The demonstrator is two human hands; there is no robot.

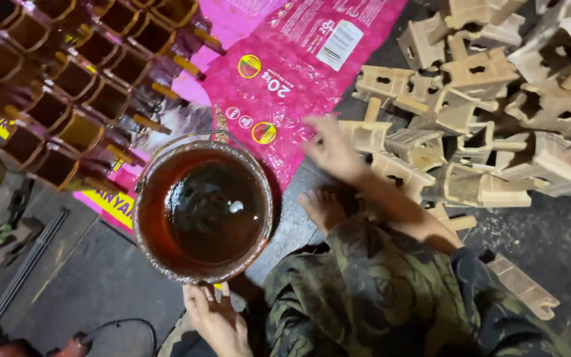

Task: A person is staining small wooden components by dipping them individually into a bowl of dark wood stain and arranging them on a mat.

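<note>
Landmark: round bowl (141,198) of dark reddish-brown liquid, low and left of centre, rim crusted with the same stain; a small pale glint on the liquid surface.
Right hand (328,149): just right of the bowl and above its level; blurred; fingers apart, stretched toward the nearest bare block; clamped on nothing; whether it touches the block cannot be told.
Left hand (216,317): directly below the bowl, fingertips at its lower rim; fingers loosely spread, holding nothing visible.
Bare wooden blocks (477,112): heap well right of the bowl; pale unfinished wood, notched shapes with small slots and short pegs; too many and too overlapped to count, roughly two dozen in sight.
Nearest bare block (365,135): just right of the bowl, at the right hand's fingertips; pale, boxy.
Stained blocks (67,79): above and left of the bowl; dark brown, glossy, hollow sides up, in diagonal rows; about fifteen visible.
Pink sack (285,73): one; spread flat above and under the bowl.
Bare foot (325,208): one; right of the bowl.
Camouflage trousers (378,297): below and right of the bowl.
</note>
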